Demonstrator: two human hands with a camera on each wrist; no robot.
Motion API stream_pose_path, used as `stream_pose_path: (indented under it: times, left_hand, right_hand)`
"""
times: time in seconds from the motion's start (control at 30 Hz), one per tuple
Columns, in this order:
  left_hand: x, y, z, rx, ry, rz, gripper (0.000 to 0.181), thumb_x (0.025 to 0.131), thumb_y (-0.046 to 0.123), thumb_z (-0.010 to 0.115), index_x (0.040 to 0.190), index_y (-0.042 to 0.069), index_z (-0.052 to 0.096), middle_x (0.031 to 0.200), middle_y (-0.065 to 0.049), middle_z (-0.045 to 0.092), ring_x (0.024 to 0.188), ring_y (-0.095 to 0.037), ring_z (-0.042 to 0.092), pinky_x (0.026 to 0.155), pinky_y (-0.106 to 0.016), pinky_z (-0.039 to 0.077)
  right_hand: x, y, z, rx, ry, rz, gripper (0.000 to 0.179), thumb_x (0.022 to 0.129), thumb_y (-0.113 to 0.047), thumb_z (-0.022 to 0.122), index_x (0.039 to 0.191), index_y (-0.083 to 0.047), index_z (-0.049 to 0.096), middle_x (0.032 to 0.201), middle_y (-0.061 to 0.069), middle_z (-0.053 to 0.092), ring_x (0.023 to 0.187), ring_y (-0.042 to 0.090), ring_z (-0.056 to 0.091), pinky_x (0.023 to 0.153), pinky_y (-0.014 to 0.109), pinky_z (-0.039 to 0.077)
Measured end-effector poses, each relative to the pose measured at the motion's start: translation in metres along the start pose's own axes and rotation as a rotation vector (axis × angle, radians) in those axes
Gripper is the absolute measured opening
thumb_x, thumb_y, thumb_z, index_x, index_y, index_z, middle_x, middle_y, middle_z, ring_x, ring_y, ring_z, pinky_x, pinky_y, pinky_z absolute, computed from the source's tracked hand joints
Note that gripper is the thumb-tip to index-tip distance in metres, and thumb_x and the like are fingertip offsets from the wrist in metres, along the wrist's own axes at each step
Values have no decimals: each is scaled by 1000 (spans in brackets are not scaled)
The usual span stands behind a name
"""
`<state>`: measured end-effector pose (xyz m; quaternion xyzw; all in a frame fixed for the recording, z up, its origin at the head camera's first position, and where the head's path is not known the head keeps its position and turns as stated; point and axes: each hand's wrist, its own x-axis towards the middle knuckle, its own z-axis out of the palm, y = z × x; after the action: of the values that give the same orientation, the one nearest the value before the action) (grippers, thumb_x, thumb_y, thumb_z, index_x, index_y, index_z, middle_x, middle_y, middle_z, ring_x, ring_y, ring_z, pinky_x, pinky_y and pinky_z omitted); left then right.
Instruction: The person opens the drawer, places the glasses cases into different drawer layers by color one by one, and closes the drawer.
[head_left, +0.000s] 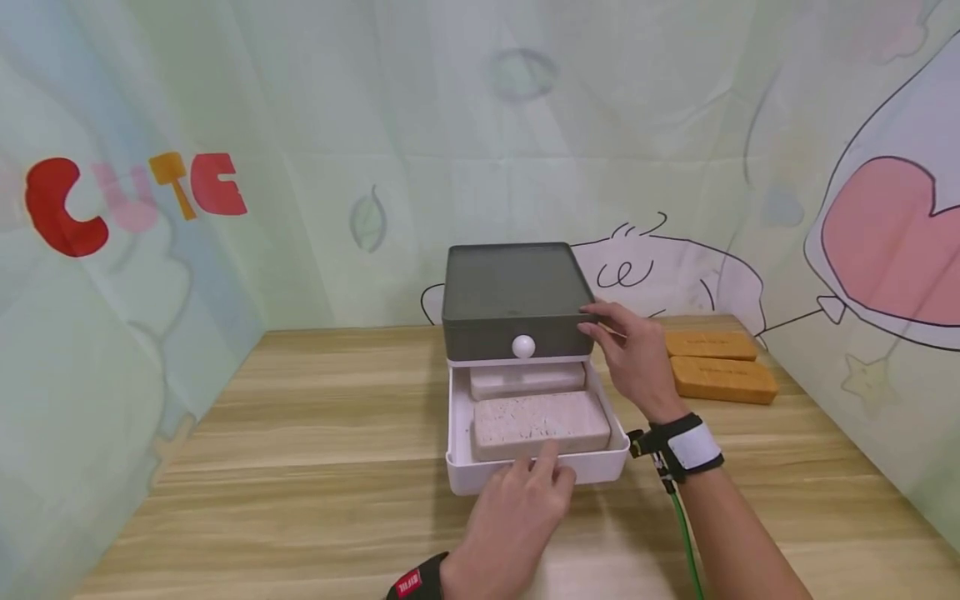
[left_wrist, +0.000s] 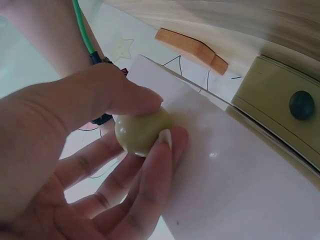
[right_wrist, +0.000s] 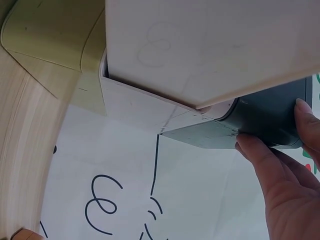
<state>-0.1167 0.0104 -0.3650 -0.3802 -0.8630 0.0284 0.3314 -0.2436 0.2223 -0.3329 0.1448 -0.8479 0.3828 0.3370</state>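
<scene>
A tiered drawer box stands mid-table, its dark grey top tier (head_left: 517,279) bearing a white knob (head_left: 523,347). Below, a white drawer (head_left: 540,477) is pulled out towards me. Inside lie two pale oblong blocks; the front one (head_left: 540,425) is speckled. My left hand (head_left: 513,521) is at the drawer's front. In the left wrist view its thumb and fingers pinch the drawer's olive round knob (left_wrist: 142,131). My right hand (head_left: 637,358) grips the right front corner of the dark grey tier, thumb and fingers on different faces in the right wrist view.
An olive bottom tier (left_wrist: 277,105) with a dark knob (left_wrist: 302,105) sits under the drawer. Two orange oblong blocks (head_left: 723,379) lie at the back right of the wooden table (head_left: 330,450). A printed curtain (head_left: 330,108) surrounds the table. A green cable (head_left: 686,542) hangs from the right wrist.
</scene>
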Motion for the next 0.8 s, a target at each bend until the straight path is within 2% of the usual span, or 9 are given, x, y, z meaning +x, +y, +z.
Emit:
stream_pose_path:
  times: [0.2, 0.4, 0.67, 0.8]
  left_hand:
    - [3, -3, 2, -3, -16, 0, 24, 77, 9, 79, 99, 13, 72, 104, -2, 63, 69, -13, 63, 52, -24, 49]
    - [5, -6, 7, 26, -9, -13, 25, 77, 9, 80, 100, 14, 71, 106, -1, 64, 71, -12, 65, 55, -24, 51]
    - [7, -10, 16, 20, -11, -20, 21, 81, 10, 78, 101, 15, 73, 113, -3, 67, 75, -13, 67, 58, -25, 55]
    - [8, -13, 19, 22, -10, -19, 22, 80, 8, 79, 101, 15, 74, 114, -3, 67, 76, -13, 68, 60, -25, 55]
  right_hand:
    - [0, 0, 0, 6, 0, 5, 26, 91, -5, 73, 117, -4, 72, 119, 19, 73, 114, 38, 70, 87, 48, 59]
    - [0, 2, 0, 1, 1, 9, 26, 91, -5, 73, 117, -4, 72, 119, 18, 73, 114, 37, 71, 87, 48, 59]
    - [-1, 1, 0, -17, 2, -4, 25, 91, -7, 73, 116, -5, 72, 118, 17, 74, 114, 36, 71, 87, 45, 60]
    - [0, 1, 0, -8, 11, -10, 24, 91, -6, 73, 115, -4, 71, 117, 17, 74, 113, 36, 72, 86, 46, 60]
